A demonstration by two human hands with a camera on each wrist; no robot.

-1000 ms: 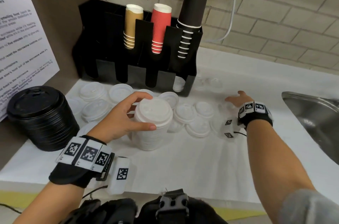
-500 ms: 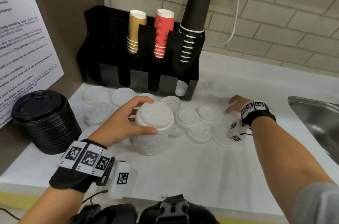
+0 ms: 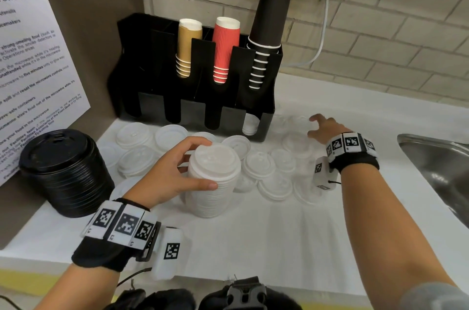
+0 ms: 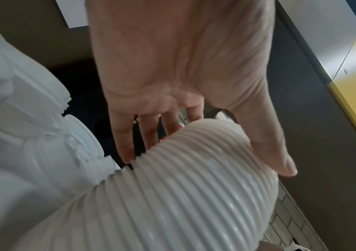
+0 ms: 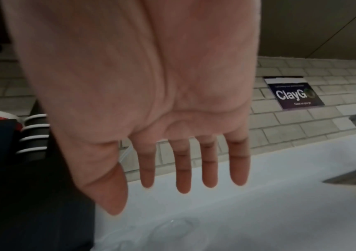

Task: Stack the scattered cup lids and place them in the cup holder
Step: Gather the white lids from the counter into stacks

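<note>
A tall stack of white cup lids [image 3: 214, 180] [image 4: 183, 195] stands on the white counter. My left hand [image 3: 177, 170] [image 4: 194, 135] grips its top, thumb in front and fingers behind. Several loose white lids [image 3: 261, 165] lie scattered between the stack and the black cup holder [image 3: 198, 106]. A clear lid [image 3: 295, 122] [image 5: 172, 229] lies to the right of the holder. My right hand [image 3: 322, 127] [image 5: 183, 178] hovers over it with fingers spread and straight, holding nothing.
A stack of black lids [image 3: 66, 172] sits at the left by the wall. The holder carries tan cups [image 3: 189, 48], red cups [image 3: 225, 50] and tall black cups [image 3: 269, 30]. A steel sink [image 3: 436, 170] lies at the right.
My right hand has reached farther back and right, past the white lids toward the clear lid beside the holder. My left hand stays on the stack.
</note>
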